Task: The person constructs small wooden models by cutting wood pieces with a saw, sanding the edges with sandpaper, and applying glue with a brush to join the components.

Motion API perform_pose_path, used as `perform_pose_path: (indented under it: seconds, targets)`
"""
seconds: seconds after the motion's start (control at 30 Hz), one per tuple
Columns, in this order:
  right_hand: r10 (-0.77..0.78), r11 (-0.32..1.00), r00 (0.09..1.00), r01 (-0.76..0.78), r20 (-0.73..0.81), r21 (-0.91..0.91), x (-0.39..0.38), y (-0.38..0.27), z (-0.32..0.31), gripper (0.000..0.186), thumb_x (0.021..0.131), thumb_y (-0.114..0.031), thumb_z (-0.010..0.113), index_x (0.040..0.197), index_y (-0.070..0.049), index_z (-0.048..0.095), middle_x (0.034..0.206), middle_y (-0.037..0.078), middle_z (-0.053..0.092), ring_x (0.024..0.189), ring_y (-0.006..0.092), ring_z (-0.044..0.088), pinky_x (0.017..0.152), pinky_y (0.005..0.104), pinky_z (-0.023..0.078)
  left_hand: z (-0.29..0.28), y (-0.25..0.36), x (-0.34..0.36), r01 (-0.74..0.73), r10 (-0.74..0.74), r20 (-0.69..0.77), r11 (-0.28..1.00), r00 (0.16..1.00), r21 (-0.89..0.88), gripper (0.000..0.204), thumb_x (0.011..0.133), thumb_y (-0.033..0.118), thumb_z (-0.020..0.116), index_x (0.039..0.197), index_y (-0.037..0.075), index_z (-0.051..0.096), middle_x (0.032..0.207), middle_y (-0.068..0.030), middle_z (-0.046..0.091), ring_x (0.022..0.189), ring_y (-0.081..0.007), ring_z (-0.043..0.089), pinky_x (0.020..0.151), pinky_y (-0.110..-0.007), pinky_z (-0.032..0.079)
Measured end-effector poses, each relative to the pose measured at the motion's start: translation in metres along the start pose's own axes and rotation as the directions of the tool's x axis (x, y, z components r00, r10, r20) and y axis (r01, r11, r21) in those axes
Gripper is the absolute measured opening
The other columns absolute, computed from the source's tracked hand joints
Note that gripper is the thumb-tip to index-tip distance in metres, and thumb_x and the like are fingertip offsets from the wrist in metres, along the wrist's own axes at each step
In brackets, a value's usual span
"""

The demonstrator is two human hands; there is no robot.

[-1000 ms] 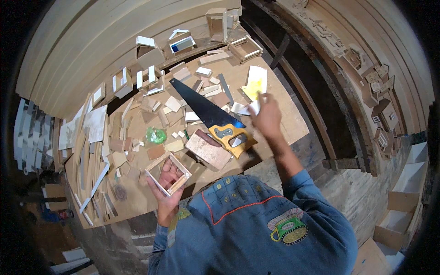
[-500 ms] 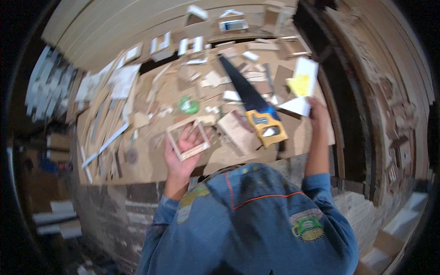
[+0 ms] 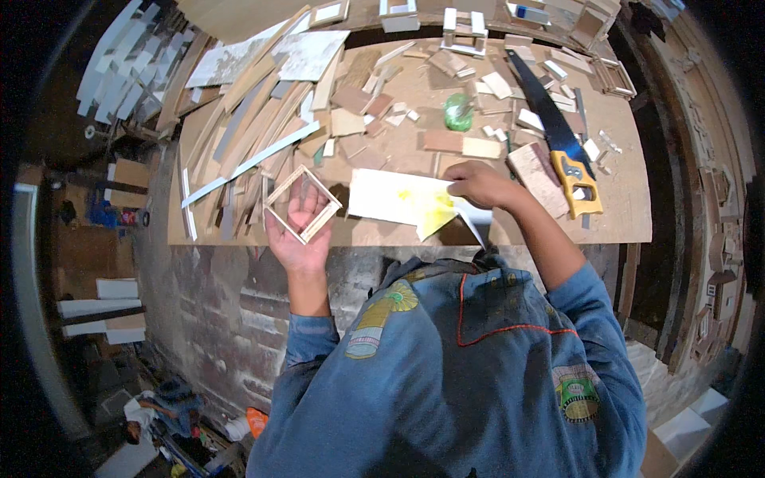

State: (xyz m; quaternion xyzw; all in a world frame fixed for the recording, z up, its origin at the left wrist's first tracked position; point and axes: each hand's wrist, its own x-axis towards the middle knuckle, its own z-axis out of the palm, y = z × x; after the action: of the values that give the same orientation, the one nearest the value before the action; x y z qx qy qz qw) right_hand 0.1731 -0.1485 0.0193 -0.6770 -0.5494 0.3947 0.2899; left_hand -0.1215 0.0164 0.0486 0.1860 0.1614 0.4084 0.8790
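Observation:
My left hand [image 3: 298, 253] is palm up, fingers half curled, bearing a small square open wooden frame [image 3: 323, 224] near the front edge of the worktop. The palm shows through its opening. To the right of it, my right hand [image 3: 488, 188] pinches the edge of a bent white sheet [image 3: 376, 196], thumb and fingers closed on it. A bright yellow patch [image 3: 434, 211] lies on that sheet; whether it is glue, paint or paper I cannot tell. The sheet is held low over the worktop, apart from the frame.
A handsaw [image 3: 575, 182] with a yellow handle lies at the right. Long wood strips [image 3: 239, 151] are piled at the left. Small wood offcuts [image 3: 347, 122] and a green round object [image 3: 458, 112] lie in the middle. Little box-like wooden pieces [image 3: 464, 32] stand along the back.
My right hand has brought the white sheet from the far right of the worktop to beside the frame. The left hand still bears the frame. The view has shifted left.

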Motion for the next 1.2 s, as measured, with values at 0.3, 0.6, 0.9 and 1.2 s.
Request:
perform_pose_path:
  seconds: [0.3, 0.6, 0.9, 1.2]
  targets:
    - [-0.115, 0.912, 0.987, 0.059, -0.115, -0.406, 0.067, -0.059, 0.073, 0.071, 0.067, -0.031, 0.077, 0.131, -0.011, 0.056, 0.129, 0.019, 0.056, 0.110, 0.0388, 0.056, 0.093, 0.0446, 0.048, -0.076, 0.030, -0.021, 0.245, -0.245, 0.000, 0.969, 0.969, 0.006, 0.070, 0.080, 0.040, 0.061, 0.138, 0.005, 0.045, 0.146, -0.0269, 0.038, 0.131, -0.0402, 0.042, 0.110, -0.055, 0.034]
    - [-0.307, 0.931, 0.937, 0.259, -0.168, -0.257, 0.060, -0.095, 0.113, 0.113, 0.049, -0.024, 0.090, 0.146, -0.004, 0.035, 0.134, 0.023, 0.050, 0.122, 0.0403, 0.048, 0.105, 0.0434, 0.040, -0.064, 0.000, 0.006, 0.507, -0.507, 0.042, 0.862, 0.861, 0.026, 0.076, 0.082, 0.042, 0.048, 0.145, 0.001, 0.034, 0.141, -0.0265, 0.045, 0.128, -0.0399, 0.048, 0.106, -0.055, 0.038]
    - [-0.218, 0.891, 0.944, 0.089, -0.247, -0.445, 0.063, -0.073, 0.121, 0.087, 0.055, -0.027, 0.085, 0.132, -0.007, 0.049, 0.124, 0.017, 0.054, 0.119, 0.0381, 0.048, 0.102, 0.0465, 0.038, -0.084, 0.017, 0.013, 0.045, -0.073, -0.002, 0.593, 0.997, 0.804, 0.070, 0.088, 0.020, 0.058, 0.148, -0.001, 0.029, 0.136, -0.0166, 0.052, 0.123, -0.0219, 0.051, 0.101, -0.030, 0.041]
    - [-0.248, 0.876, 0.939, 0.112, -0.240, -0.469, 0.066, -0.066, 0.120, 0.100, 0.054, -0.030, 0.085, 0.142, -0.012, 0.041, 0.133, 0.017, 0.051, 0.127, 0.0369, 0.044, 0.107, 0.0543, 0.032, -0.091, 0.020, 0.009, -0.459, -0.094, 0.456, -0.332, 0.885, 0.824, 0.102, 0.059, 0.025, 0.085, 0.145, 0.004, 0.035, 0.137, -0.0179, 0.051, 0.136, -0.0409, 0.036, 0.115, -0.047, 0.026]
